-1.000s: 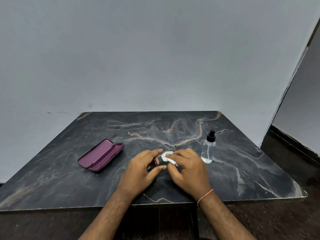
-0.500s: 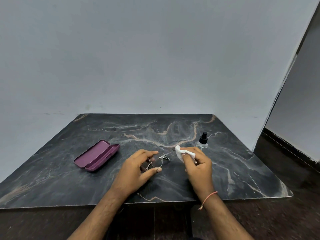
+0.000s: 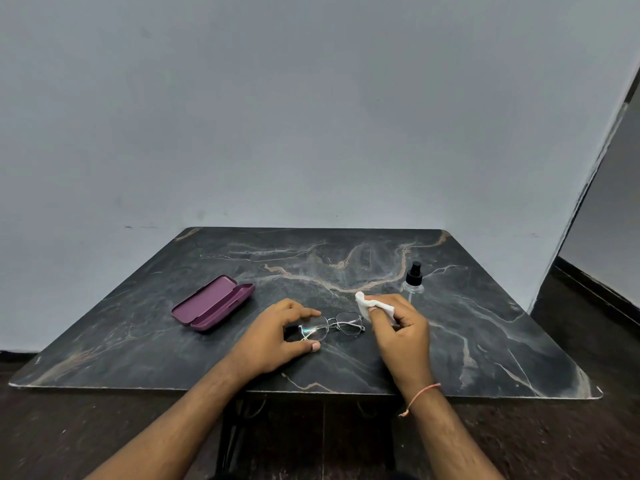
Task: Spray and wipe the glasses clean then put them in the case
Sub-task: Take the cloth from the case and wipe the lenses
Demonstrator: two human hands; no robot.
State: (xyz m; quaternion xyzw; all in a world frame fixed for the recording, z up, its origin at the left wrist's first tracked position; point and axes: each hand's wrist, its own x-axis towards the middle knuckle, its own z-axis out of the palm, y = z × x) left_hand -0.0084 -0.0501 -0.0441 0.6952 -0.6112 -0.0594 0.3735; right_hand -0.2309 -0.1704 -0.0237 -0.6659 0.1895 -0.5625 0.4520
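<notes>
His right fingers [image 3: 375,308] pinch a white wipe [image 3: 367,304]; the left hand [image 3: 277,336] curves loosely around the wire-rimmed glasses [image 3: 330,325] lying on the worktop [image 3: 485,323]. Light, fragile things, best lifted by the frame.

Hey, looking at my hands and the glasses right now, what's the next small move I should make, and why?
Probably grip the glasses with your left hand and carry them to the open case. They lie on the table with that hand cupped around one lens, while your right hand holds the cloth off the lenses, which suggests wiping is over.
</notes>
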